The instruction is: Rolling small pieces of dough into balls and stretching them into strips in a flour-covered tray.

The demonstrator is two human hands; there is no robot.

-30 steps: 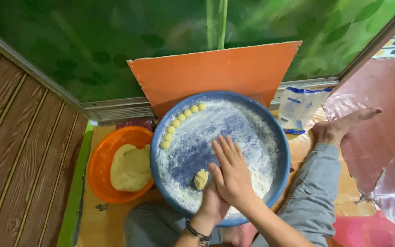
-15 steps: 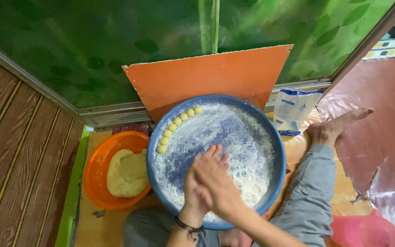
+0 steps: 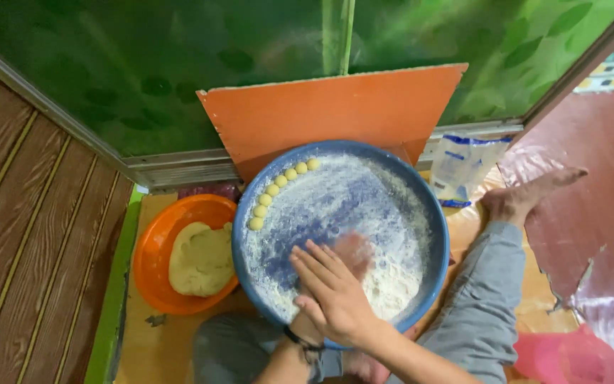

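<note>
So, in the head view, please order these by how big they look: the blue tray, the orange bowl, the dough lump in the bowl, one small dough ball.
1. Blue tray, clearly largest.
2. Orange bowl.
3. Dough lump, which fits inside that bowl.
4. One small dough ball, by far the smallest.

Hands swapped spots since a second ago: right hand (image 3: 335,295) on top now, fingers spread and aimed up-left, back then laid flat with fingers pointing away. Left hand (image 3: 353,252) mostly tucked under it and blurred, earlier down by the wrist. Small dough lump, beside the fingers on the floured blue tray (image 3: 421,213) a second ago, gone from view since, somewhere between the palms or hidden. Both hands slid slightly further right over the flour.
</note>
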